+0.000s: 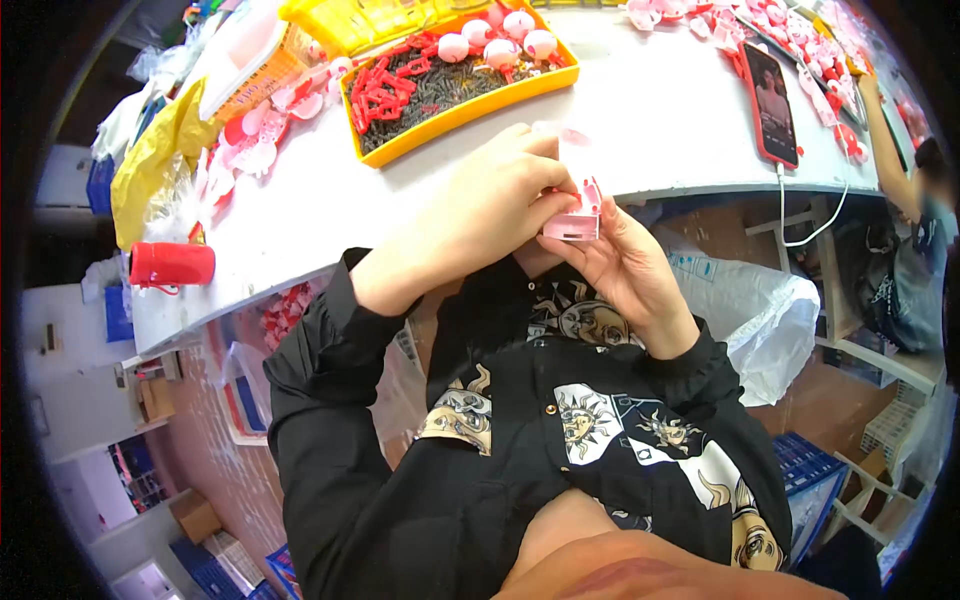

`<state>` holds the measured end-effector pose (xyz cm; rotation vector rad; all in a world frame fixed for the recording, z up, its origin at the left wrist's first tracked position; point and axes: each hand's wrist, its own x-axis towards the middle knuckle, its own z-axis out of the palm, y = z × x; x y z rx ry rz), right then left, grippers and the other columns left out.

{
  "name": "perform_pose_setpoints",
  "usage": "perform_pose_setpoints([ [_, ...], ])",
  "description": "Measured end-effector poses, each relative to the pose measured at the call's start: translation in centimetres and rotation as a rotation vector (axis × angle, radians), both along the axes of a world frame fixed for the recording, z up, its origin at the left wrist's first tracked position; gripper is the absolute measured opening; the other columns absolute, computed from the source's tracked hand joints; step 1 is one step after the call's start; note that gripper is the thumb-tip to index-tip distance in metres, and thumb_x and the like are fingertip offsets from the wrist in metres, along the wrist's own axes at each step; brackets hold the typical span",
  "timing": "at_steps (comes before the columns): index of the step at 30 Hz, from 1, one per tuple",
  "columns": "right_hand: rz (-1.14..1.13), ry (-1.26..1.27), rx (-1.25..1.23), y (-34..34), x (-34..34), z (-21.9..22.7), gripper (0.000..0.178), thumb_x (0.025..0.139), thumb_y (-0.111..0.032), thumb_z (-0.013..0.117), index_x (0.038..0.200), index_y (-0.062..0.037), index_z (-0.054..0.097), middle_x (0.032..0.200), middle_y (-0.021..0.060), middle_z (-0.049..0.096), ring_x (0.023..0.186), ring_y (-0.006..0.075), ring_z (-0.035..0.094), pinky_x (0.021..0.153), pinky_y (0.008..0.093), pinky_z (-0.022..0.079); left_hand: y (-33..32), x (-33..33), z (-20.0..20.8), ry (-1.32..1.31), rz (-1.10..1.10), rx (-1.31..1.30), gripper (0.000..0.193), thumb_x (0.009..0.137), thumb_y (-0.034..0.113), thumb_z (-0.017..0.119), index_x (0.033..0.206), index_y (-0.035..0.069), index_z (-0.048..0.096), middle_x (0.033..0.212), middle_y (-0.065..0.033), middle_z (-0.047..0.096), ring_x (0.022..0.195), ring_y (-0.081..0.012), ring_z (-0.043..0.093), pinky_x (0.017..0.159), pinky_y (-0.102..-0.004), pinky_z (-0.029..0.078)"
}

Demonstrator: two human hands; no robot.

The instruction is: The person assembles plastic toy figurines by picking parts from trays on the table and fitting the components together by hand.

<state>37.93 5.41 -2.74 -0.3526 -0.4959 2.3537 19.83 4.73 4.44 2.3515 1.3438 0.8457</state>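
Above the table's near edge, my right hand [635, 265] grips a small pink and white box-like plastic part [573, 226] with red bits, thumb on one side and fingers beneath. My left hand [510, 190] is closed, its thumb and fingertips pinched together against the part's upper left side. Whatever lies between those fingertips is hidden. Just beyond the hands a pale pink translucent piece [575, 137] shows on the white table [640, 130]. The nearest container is a yellow tray [470, 110] holding small black pieces [430, 105], red clips [380, 95] and several pink-white balls [453, 47].
A phone [770, 105] with a white cable stands at the right. Pink parts [250, 140], a yellow bag [165, 165] and a red cylinder [172, 264] line the left side. A plastic bag [755, 320] hangs below the edge. Another person's arm [890, 150] reaches in at far right.
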Motion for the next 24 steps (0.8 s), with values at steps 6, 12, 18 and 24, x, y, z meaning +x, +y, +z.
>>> perform_pose_setpoints([
  [6,-0.067,0.101,-0.104,1.2,1.0,0.6,0.042,0.099,-0.028,0.045,0.13,0.0004,0.042,0.125,0.0148,0.053,0.117,0.0253,0.053,0.101,0.045,0.045,5.9,-3.5,2.4,-0.13,0.132,-0.051,0.021,0.082,0.019,0.07,0.094,0.001,0.069,0.082,-0.0103,0.066,0.075,-0.0185,0.062,0.068,-0.0279,0.048],
  [12,-0.059,0.11,-0.055,0.8,0.7,0.1,0.044,0.099,-0.029,0.044,0.131,0.0005,0.041,0.127,0.0162,0.053,0.12,0.0293,0.051,0.101,0.0476,0.044,11.2,-5.8,-0.2,0.103,0.519,0.023,0.037,0.079,0.032,0.072,0.1,0.002,0.068,0.075,-0.0114,0.067,0.07,-0.0189,0.065,0.066,-0.0283,0.05],
  [18,-0.066,0.024,0.054,0.3,0.2,0.1,0.049,0.098,-0.029,0.046,0.134,0.0027,0.038,0.127,0.0171,0.053,0.115,0.0314,0.055,0.098,0.0424,0.046,11.6,-7.9,-1.9,-0.18,0.536,-0.068,0.04,0.077,0.027,0.075,0.106,0.002,0.066,0.08,-0.0083,0.069,0.074,-0.0131,0.065,0.067,-0.023,0.049],
  [24,-0.055,0.011,0.042,0.4,-0.3,-0.3,0.052,0.097,-0.028,0.049,0.136,0.0036,0.035,0.125,0.0166,0.054,0.113,0.0292,0.056,0.095,0.0365,0.05,4.7,-5.9,0.0,-1.167,0.107,-0.304,0.045,0.088,0.006,0.059,0.13,-0.002,0.045,0.114,-0.0157,0.06,0.098,-0.0271,0.064,0.09,-0.0354,0.052],
])
